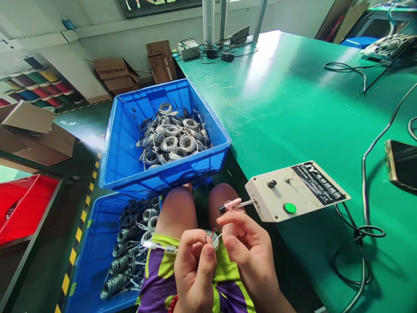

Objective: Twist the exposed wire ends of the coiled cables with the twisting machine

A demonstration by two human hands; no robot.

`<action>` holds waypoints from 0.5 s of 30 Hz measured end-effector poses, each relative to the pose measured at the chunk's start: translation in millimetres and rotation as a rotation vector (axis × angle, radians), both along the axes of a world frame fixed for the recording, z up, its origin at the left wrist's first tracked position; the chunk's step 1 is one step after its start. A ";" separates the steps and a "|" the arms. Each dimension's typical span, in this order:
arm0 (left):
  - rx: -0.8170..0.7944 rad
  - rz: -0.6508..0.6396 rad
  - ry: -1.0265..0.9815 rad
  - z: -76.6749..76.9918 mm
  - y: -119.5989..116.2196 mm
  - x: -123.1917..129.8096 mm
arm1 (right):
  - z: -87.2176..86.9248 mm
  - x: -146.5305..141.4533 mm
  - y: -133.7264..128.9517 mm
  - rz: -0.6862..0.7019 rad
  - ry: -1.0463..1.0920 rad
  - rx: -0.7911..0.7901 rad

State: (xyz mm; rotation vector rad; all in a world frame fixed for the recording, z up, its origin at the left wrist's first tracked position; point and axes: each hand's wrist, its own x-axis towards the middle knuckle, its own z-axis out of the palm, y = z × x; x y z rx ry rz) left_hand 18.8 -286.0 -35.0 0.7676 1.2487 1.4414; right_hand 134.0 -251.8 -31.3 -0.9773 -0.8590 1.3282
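"JY" on beige control box (298, 191)

The cable (213, 240) is clear and silvery, wound in a round loop. It sits at the hands (224, 241), above the lap. Thin red, green and black wires (213, 235) poke up from one end. A clear plug (170, 249) sticks out to the left.

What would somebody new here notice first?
Probably the big blue bin heaped with coiled cables, left of the green table. Next, the pale control box with its bright green button at the table's near edge, just beyond the right hand.
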 end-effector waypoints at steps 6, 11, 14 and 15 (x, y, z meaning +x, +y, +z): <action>-0.016 -0.024 0.004 7.8 0.8 3.3 | 8.0 1.3 5.0 0.047 -0.050 -0.028; 0.075 -0.086 -0.003 -13.2 -0.8 -5.5 | 2.2 2.2 6.8 -0.038 0.136 -0.037; 0.126 -0.107 -0.004 -18.5 -1.1 -7.8 | -0.4 1.1 5.7 -0.084 0.177 -0.035; 0.115 -0.093 -0.003 -17.3 -1.4 -6.8 | 0.4 0.4 5.0 -0.080 0.148 -0.022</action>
